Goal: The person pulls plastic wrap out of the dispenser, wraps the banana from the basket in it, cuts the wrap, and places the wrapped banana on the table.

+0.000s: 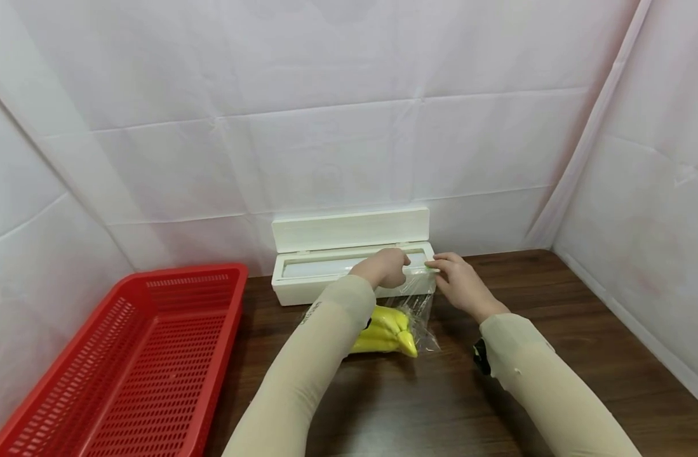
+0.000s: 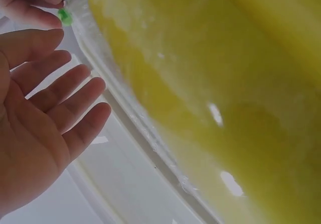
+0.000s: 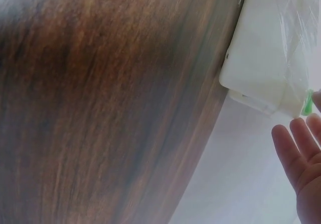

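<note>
A white cling film box stands against the back wall with its lid up and a roll inside. Clear film hangs over its front edge and onto a bunch of yellow bananas lying before it. At the box's right end my right hand pinches a small green slide cutter between thumb and index finger, its other fingers loosely extended. My left hand hovers over the box's front edge; in the left wrist view its fingers are spread and loosely bent, with nothing seen between them.
A red plastic basket with slotted walls stands on the left of the dark wooden table. White cloth walls enclose the table at the back and both sides.
</note>
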Demonstrator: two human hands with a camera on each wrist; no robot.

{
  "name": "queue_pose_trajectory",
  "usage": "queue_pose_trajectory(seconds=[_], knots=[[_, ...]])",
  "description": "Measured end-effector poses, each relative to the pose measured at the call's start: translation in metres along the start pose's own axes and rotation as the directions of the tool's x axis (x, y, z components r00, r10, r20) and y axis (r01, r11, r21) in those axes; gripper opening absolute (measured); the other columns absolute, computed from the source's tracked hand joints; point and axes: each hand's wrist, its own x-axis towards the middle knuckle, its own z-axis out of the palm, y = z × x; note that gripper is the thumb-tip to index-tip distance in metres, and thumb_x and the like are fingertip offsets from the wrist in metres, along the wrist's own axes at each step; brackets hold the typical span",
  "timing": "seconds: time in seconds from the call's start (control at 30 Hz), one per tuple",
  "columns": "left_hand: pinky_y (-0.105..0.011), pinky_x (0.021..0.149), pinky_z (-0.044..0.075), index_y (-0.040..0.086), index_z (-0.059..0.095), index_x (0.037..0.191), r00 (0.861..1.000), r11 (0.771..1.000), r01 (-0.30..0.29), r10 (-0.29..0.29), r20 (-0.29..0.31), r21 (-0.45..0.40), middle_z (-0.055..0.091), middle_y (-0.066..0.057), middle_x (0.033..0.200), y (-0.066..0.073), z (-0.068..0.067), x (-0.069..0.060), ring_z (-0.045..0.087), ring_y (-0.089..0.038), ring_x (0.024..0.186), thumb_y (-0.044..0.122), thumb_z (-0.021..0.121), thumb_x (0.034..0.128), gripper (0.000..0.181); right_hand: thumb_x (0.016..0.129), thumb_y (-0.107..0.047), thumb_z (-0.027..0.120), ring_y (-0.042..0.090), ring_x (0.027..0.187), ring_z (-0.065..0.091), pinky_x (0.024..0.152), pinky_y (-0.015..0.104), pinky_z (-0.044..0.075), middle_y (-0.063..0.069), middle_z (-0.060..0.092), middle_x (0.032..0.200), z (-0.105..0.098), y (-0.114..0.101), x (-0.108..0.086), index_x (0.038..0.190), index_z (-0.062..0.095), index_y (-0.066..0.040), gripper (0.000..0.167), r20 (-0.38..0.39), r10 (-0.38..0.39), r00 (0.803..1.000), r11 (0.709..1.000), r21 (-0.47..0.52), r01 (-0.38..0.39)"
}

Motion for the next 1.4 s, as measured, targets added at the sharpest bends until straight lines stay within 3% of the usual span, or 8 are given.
queue_pose_trajectory(seconds=[0.43, 0.73, 0.97, 1.4], knots=[[-0.028, 0.090, 0.042, 0.011, 0.043, 0.142, 1.000, 0.999, 0.028, -0.028, 0.002, -0.032, 0.043, -0.001, 0.147, -0.020, 0.002, -0.010, 0.037, -0.020, 0.138, 0.004, 0.043, 0.0947, 0.047, 0.093, -0.007, 0.056, 0.040, 0.124, 0.045, 0.098, 0.051, 0.043, 0.023, 0.045, 0.135, -0.003, -0.002, 0.003, 0.124, 0.060, -0.001, 0.032, 0.073, 0.013, 0.997, 0.998, -0.068, -0.008], [-0.034, 0.111, 0.033, 0.010, 0.045, 0.140, 0.999, 0.999, 0.043, -0.043, -0.005, 0.009, 0.043, -0.002, 0.147, -0.030, 0.002, -0.011, 0.036, -0.020, 0.138, 0.001, 0.041, 0.0945, 0.047, 0.093, -0.008, 0.056, 0.040, 0.123, 0.046, 0.097, 0.050, 0.043, 0.024, 0.045, 0.134, -0.005, -0.004, 0.005, 0.124, 0.060, -0.001, 0.032, 0.096, 0.002, 0.995, 0.994, -0.107, 0.009], [-0.034, 0.112, 0.031, 0.007, 0.046, 0.139, 0.998, 0.998, 0.059, -0.059, -0.018, -0.005, 0.045, -0.003, 0.146, -0.042, 0.001, -0.016, 0.036, -0.022, 0.138, -0.005, 0.039, 0.0911, 0.049, 0.092, -0.008, 0.057, 0.040, 0.120, 0.048, 0.093, 0.049, 0.046, 0.025, 0.046, 0.133, -0.005, -0.001, 0.006, 0.123, 0.060, 0.000, 0.031, 0.100, -0.030, 0.995, 0.991, -0.128, 0.042], [-0.037, 0.111, 0.032, 0.007, 0.049, 0.137, 0.993, 0.993, 0.113, -0.114, -0.039, -0.030, 0.046, -0.004, 0.144, -0.065, -0.002, -0.028, 0.036, -0.023, 0.138, -0.012, 0.033, 0.0883, 0.055, 0.092, -0.011, 0.059, 0.039, 0.121, 0.048, 0.098, 0.050, 0.043, 0.024, 0.048, 0.132, -0.004, -0.001, 0.010, 0.124, 0.060, -0.001, 0.033, 0.127, -0.042, 0.991, 0.986, -0.154, 0.061]])
